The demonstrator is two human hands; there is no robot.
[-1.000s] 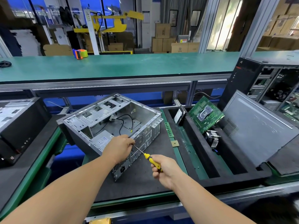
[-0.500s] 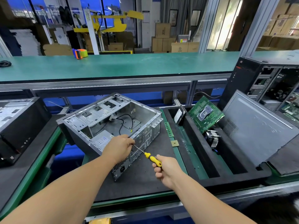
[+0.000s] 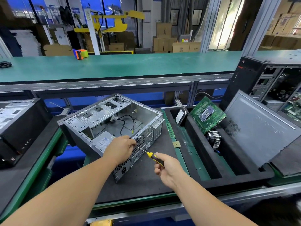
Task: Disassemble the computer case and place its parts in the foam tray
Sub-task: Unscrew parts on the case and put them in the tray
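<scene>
An open grey computer case (image 3: 104, 118) lies on its side on a black mat, with the power supply (image 3: 104, 141) and black cables still inside. My left hand (image 3: 121, 148) rests on the case's rear edge, its fingers pinching the metal shaft of the screwdriver near the tip. My right hand (image 3: 166, 167) grips the yellow-and-black screwdriver (image 3: 154, 156) by its handle, tip pointed at the rear panel. To the right is the black foam tray (image 3: 195, 144), holding a hard drive (image 3: 180, 115), a green motherboard (image 3: 206, 115), a heatsink fan (image 3: 214, 138) and the grey side panel (image 3: 259, 128).
A green memory stick (image 3: 170, 130) and a small CPU chip (image 3: 176, 144) lie on the mat's right edge. Another black computer (image 3: 17, 128) sits at the left, and an open black tower (image 3: 268, 85) stands at the far right. A green shelf (image 3: 130, 66) runs across behind.
My right hand has shifted its grip slightly on the screwdriver handle, as if turning it. The left hand and the case have stayed in place.
</scene>
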